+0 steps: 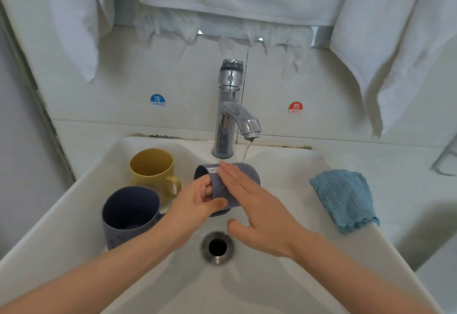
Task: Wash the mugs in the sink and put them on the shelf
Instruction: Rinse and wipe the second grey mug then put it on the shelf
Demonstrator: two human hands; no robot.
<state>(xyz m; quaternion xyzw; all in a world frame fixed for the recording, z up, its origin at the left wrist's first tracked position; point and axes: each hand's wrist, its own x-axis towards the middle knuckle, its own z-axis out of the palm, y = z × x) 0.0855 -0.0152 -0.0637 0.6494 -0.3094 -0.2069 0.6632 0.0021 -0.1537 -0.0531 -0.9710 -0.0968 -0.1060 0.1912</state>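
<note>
Grey mug is held on its side over the sink, under a thin stream from the chrome tap. Left hand grips it, fingers curled. Right hand lies flat on its wall, fingers straight.

Risk: the smooth, matte wall, once wet, may slip and strike the yellow mug or dark mug nearby.
</note>
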